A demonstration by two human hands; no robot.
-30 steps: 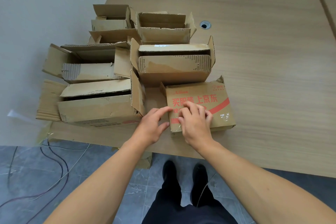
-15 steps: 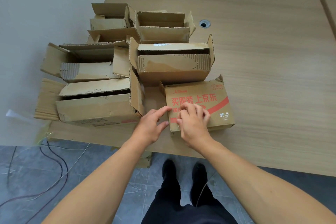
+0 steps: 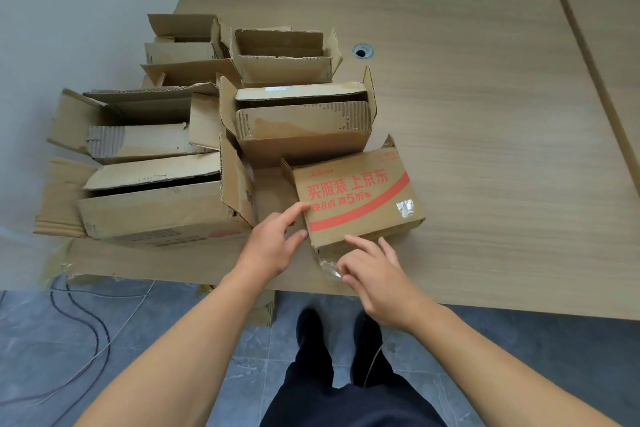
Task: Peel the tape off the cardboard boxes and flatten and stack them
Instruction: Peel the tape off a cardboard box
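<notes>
"Tabletop (image 3: 485,149) carried what, apart from the red-printed box (image 3: 360,198)?"

"A crowd of opened cardboard boxes (image 3: 166,211), flaps up, packed behind and to the left of that box. The red-printed one sat nearest the person."

"What had changed in the last second?"

"Both hands had been on its top, the right one picking at the printed face. By this moment the right hand (image 3: 374,274) had drawn back off the box toward the person. A clear tape strip (image 3: 327,265) trailed from the box's near left corner to that hand. I judged the peel begun but not finished: the strip looked attached at that corner, and a shiny tape patch (image 3: 404,208) remained on the right side of the top."

"And the grips?"

"The left hand (image 3: 273,246) lay against the box's left edge, index finger and thumb spread, bracing rather than gripping. The right seemed to pinch the strip's free end between thumb and curled fingers, with the index finger reaching to the box's near edge. So the box lay just beyond the right hand and touched the left, with the tape bridging the gap."
</notes>
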